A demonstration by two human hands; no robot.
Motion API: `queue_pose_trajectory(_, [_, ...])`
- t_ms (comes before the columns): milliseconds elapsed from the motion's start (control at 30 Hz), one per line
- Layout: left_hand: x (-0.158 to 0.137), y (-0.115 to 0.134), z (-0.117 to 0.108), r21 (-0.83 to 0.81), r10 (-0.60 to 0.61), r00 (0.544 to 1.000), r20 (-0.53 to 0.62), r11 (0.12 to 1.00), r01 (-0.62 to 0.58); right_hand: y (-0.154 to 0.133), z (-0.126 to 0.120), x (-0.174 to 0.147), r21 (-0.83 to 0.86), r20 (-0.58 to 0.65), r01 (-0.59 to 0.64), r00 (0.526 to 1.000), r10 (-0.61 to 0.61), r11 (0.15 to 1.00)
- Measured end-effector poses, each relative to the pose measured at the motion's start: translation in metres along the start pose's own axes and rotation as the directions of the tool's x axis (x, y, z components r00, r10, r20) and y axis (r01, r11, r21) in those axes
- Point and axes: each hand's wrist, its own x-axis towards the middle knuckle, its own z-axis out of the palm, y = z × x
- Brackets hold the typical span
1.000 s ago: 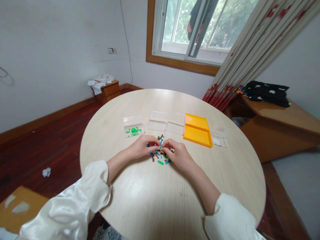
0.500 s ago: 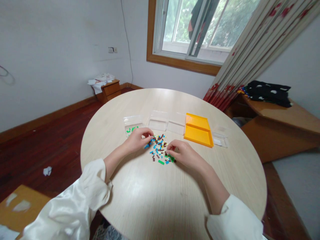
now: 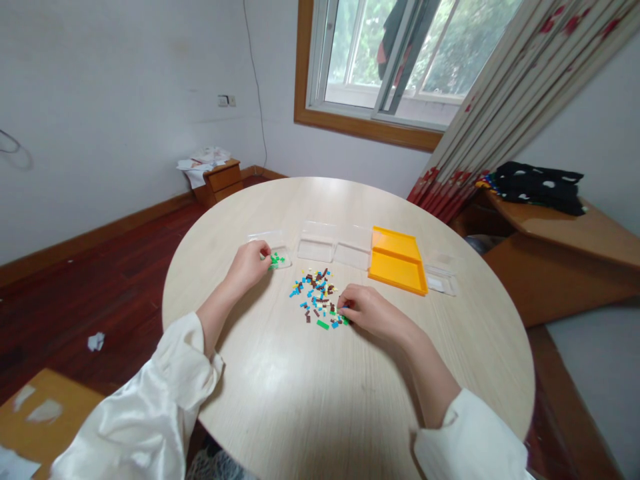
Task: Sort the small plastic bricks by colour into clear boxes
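My left hand (image 3: 249,264) is closed in a pinch over the left clear plastic box (image 3: 284,265), where several small green building bricks (image 3: 278,259) lie. Whatever sits between its fingertips is too small to make out. On the table lies a loose pile of small building bricks (image 3: 316,287) in blue, brown, yellow, white and green. My right hand (image 3: 369,307) is at the right edge of this pile, thumb and forefinger together near some green bricks (image 3: 345,321); what they pinch is hidden. A longer green brick (image 3: 323,325) lies at the pile's near edge.
Behind the pile, two open clear boxes (image 3: 315,259) stand side by side on the round table (image 3: 300,400). An open orange case (image 3: 397,272) is right of them, with another clear box (image 3: 441,291) beyond. A wooden desk (image 3: 565,233) stands at the right.
My left hand has moved left and away from the brick pile to the box with green bricks. My right hand has barely shifted at the pile's right edge.
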Motion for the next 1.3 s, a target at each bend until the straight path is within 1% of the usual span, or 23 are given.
queue_pose_trajectory(67, [0.0,-0.003,0.002,0.003,0.017,1.0,-0.009,1.0,-0.017,-0.001,0.0,-0.001,0.003,-0.011,0.008,1.0,-0.008,1.0])
queue_pose_trajectory(167, [0.001,-0.004,0.003,-0.018,0.048,0.998,-0.028,0.999,-0.049,-0.001,0.001,-0.001,0.015,-0.06,0.008,0.998,-0.007,1.0])
queue_pose_trajectory(300, [-0.001,0.002,0.003,-0.083,0.098,0.995,-0.037,0.991,-0.101,-0.001,0.001,0.0,0.031,-0.146,0.013,0.989,-0.008,0.999])
queue_pose_trajectory(433, [-0.008,0.017,0.007,-0.229,0.209,0.978,-0.012,0.951,-0.207,-0.004,0.001,0.001,0.062,-0.208,0.016,0.978,-0.002,0.998])
queue_pose_trajectory(533, [-0.018,0.03,0.012,-0.382,0.315,0.946,0.075,0.885,-0.264,-0.007,0.002,0.004,0.098,-0.273,0.054,0.962,-0.026,0.994])
queue_pose_trajectory(600, [-0.025,0.039,0.017,-0.505,0.362,0.918,0.164,0.83,-0.237,-0.01,0.003,0.005,0.117,-0.318,0.092,0.947,-0.051,0.989])
queue_pose_trajectory(700, [-0.035,0.05,0.023,-0.657,0.413,0.881,0.231,0.734,-0.172,-0.013,0.006,0.008,0.138,-0.361,0.135,0.93,-0.077,0.981])
queue_pose_trajectory(767, [-0.039,0.054,0.027,-0.718,0.408,0.875,0.261,0.688,-0.107,-0.015,0.009,0.009,0.152,-0.369,0.155,0.925,-0.089,0.976])
queue_pose_trajectory(867, [-0.041,0.056,0.03,-0.765,0.38,0.882,0.28,0.643,-0.034,-0.018,0.013,0.01,0.175,-0.364,0.171,0.926,-0.098,0.97])
queue_pose_trajectory(967, [-0.04,0.055,0.03,-0.784,0.361,0.892,0.273,0.62,-0.011,-0.02,0.016,0.01,0.198,-0.358,0.182,0.928,-0.101,0.963])
queue_pose_trajectory(1100, [-0.04,0.055,0.029,-0.781,0.358,0.888,0.29,0.625,0.003,-0.02,0.018,0.011,0.21,-0.356,0.189,0.929,-0.105,0.959])
queue_pose_trajectory(1300, [-0.041,0.054,0.03,-0.781,0.376,0.882,0.284,0.624,-0.015,-0.021,0.018,0.011,0.216,-0.365,0.193,0.925,-0.105,0.957])
